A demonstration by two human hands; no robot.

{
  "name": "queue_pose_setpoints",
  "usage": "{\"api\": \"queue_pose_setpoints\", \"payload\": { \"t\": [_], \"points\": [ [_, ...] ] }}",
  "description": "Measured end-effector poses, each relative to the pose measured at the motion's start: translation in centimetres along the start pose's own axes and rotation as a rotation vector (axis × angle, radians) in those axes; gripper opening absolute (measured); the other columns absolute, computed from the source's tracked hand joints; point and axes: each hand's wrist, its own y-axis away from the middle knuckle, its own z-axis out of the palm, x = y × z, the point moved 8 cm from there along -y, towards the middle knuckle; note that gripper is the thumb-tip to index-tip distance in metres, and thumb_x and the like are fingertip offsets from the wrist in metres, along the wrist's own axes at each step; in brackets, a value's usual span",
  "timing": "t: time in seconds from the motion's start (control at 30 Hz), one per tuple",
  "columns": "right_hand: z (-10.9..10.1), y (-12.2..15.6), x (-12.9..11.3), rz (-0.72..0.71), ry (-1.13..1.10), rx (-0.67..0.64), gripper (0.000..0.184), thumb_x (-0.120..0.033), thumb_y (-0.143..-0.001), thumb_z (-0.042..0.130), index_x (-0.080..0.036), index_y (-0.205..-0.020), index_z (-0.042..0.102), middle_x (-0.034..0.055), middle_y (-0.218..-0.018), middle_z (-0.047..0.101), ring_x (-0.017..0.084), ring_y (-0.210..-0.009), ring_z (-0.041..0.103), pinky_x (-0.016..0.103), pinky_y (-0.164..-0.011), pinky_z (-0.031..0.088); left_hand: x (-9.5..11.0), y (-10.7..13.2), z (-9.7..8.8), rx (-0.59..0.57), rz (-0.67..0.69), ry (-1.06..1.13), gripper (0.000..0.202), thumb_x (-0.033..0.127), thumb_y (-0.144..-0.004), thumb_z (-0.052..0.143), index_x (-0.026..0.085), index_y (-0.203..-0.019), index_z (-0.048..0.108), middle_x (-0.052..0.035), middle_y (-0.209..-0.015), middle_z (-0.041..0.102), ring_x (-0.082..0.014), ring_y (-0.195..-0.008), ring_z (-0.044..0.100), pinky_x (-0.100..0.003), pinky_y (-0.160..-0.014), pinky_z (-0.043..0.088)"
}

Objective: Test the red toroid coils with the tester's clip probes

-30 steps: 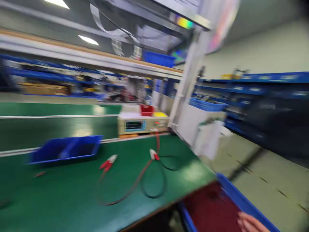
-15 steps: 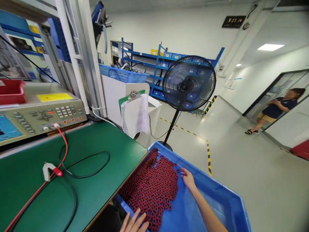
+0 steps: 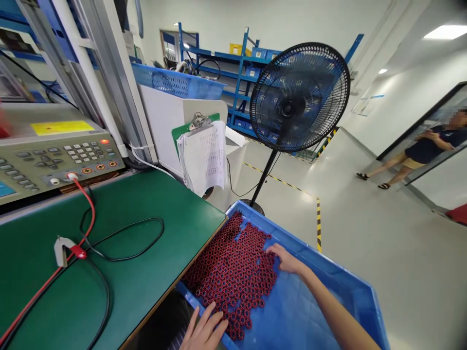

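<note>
A mass of small red ring-shaped parts (image 3: pixel 233 272), toothed round the edge like wound coil cores, covers the left side of a blue plastic bin (image 3: pixel 350 277). My right hand (image 3: pixel 288 260) reaches into the bin with bent fingers against the right edge of the rings. Those fingertips are partly hidden, and no lifted ring shows in them. My left hand (image 3: pixel 206 328) has its fingers spread at the bin's near wall, with the fingertips close to the nearest rings.
The green bench (image 3: pixel 146 262) adjoins the bin on the left, carrying red and black leads with a clip (image 3: pixel 67 250) and a meter (image 3: pixel 54 155). Beyond the bin stand a black fan (image 3: pixel 299 97) and a clipboard (image 3: pixel 202 155). A person (image 3: pixel 430 146) stands far right.
My right hand has moved in against the rings and its fingers have bent more. Rings there have shifted. My left hand stays by the near wall. The view has tilted down slightly.
</note>
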Motion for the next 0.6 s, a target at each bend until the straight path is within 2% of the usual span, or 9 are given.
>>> {"api": "queue_pose_setpoints", "payload": {
  "t": [0.03, 0.1, 0.17, 0.23, 0.37, 0.5, 0.6],
  "points": [
    [0.4, 0.5, -0.4, -0.016, 0.010, -0.021, 0.059, 0.005, -0.046, 0.048, -0.018, -0.099, 0.056, 0.0034, -0.098, 0.048, 0.020, -0.092, 0.045, 0.031, -0.082, 0.038, -0.1, -0.1, -0.4, 0.000, 0.002, 0.006, 0.050, 0.061, -0.078, 0.040, 0.027, -0.112, 0.055, 0.0026, -0.112, 0.062, -0.0187, -0.119, 0.044, -0.039, -0.111, -0.004],
    [1.4, 1.7, -1.2, -0.042, 0.025, -0.058, 0.064, 0.004, -0.043, 0.046, -0.021, -0.102, 0.056, 0.0034, -0.100, 0.047, 0.021, -0.095, 0.044, 0.031, -0.084, 0.036, 0.1, -0.6, -1.3, -0.019, 0.066, 0.008, 0.044, 0.053, -0.082, 0.045, 0.027, -0.117, 0.052, 0.0027, -0.115, 0.060, -0.0193, -0.120, 0.044, -0.041, -0.111, 0.014],
    [2.4, 3.1, -1.9, -0.059, 0.033, -0.086, 0.067, 0.002, -0.043, 0.046, -0.023, -0.105, 0.055, 0.0035, -0.103, 0.047, 0.021, -0.096, 0.043, 0.031, -0.084, 0.036, 0.4, -1.1, -2.0, -0.106, 0.146, 0.013, 0.041, 0.045, -0.084, 0.048, 0.027, -0.121, 0.048, 0.0030, -0.117, 0.059, -0.0206, -0.118, 0.047, -0.041, -0.102, 0.036],
    [3.3, 4.6, -2.4, -0.065, 0.035, -0.103, 0.068, 0.001, -0.042, 0.046, -0.024, -0.105, 0.055, 0.0037, -0.106, 0.046, 0.022, -0.096, 0.043, 0.031, -0.083, 0.036, 0.3, -1.8, -2.4, -0.225, 0.146, 0.046, 0.039, 0.039, -0.085, 0.046, 0.028, -0.123, 0.046, 0.0035, -0.118, 0.059, -0.0217, -0.116, 0.049, -0.043, -0.092, 0.046],
    [4.6, 7.9, -3.0, -0.045, 0.020, -0.111, 0.069, 0.001, -0.041, 0.044, -0.025, -0.104, 0.056, 0.0041, -0.109, 0.046, 0.022, -0.099, 0.043, 0.034, -0.087, 0.035, -0.1, -3.1, -2.6, -0.427, -0.040, 0.237, 0.035, 0.040, -0.089, 0.038, 0.033, -0.123, 0.043, 0.0041, -0.122, 0.055, -0.0207, -0.119, 0.046, -0.049, -0.099, 0.039],
    [4.9, 11.1, -3.0, 0.001, -0.040, -0.093, 0.069, 0.001, -0.044, 0.042, -0.027, -0.105, 0.058, 0.0043, -0.112, 0.048, 0.023, -0.104, 0.044, 0.036, -0.091, 0.035, 1.4, -5.3, -2.0, -0.506, -0.167, 0.432, 0.030, 0.035, -0.089, 0.041, 0.031, -0.118, 0.047, 0.0011, -0.120, 0.055, -0.0182, -0.112, 0.049, -0.040, -0.099, 0.041],
    [4.0, 13.6, -2.1, 0.059, -0.123, -0.057, 0.077, 0.001, -0.046, 0.040, -0.027, -0.117, 0.053, 0.0045, -0.121, 0.046, 0.022, -0.113, 0.041, 0.037, -0.098, 0.032, 4.1, -7.6, -0.6, -0.544, -0.121, 0.494, 0.026, 0.024, -0.086, 0.046, 0.026, -0.111, 0.052, -0.0012, -0.106, 0.060, -0.0171, -0.098, 0.055, -0.032, -0.088, 0.046]
  ]
}}
